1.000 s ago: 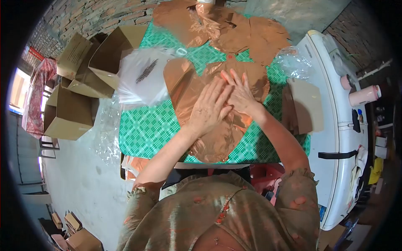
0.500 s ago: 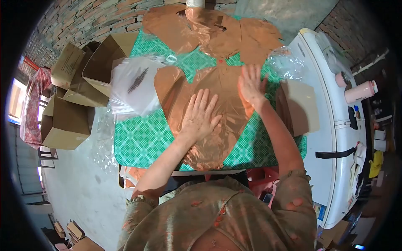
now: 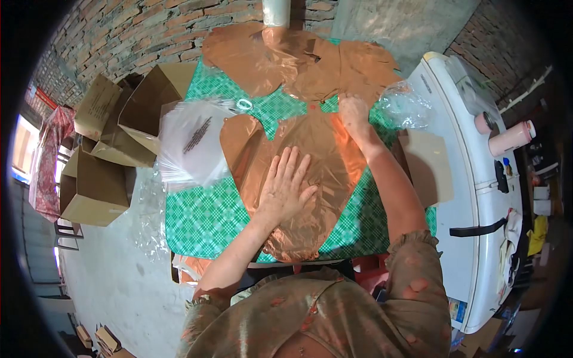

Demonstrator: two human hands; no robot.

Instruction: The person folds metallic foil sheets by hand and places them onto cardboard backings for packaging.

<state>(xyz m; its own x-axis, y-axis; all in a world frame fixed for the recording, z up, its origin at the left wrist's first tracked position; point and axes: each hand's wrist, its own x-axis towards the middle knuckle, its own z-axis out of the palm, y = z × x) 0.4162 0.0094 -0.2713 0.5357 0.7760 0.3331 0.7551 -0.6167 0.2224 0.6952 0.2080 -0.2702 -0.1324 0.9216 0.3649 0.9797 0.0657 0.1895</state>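
Note:
A flat, copper-coloured, heart-shaped foil balloon (image 3: 328, 173) lies on the green checked tablecloth, its point towards me. My left hand (image 3: 283, 191) rests palm down on its middle, fingers stretched out. At the balloon's upper right edge, my right hand (image 3: 355, 116) has its fingers bent and drawn together on the foil; the fingertips are partly hidden. Beyond it, more flat copper foil balloons (image 3: 239, 59) are spread at the far end of the table. To the left lies a fanned stack of clear plastic bags (image 3: 191, 143) with dark print.
Open cardboard boxes (image 3: 95, 191) stand at the left. A flat piece of cardboard (image 3: 427, 167) and crumpled clear plastic (image 3: 409, 104) lie at the table's right side. A white cabinet-like appliance (image 3: 468, 238) borders the right, with a pink roll (image 3: 512, 138) on it.
My right hand has gone from lying spread on the balloon's right lobe to bent, gathered fingers at its upper edge. My left hand stays flat on the foil. The view has tilted slightly up.

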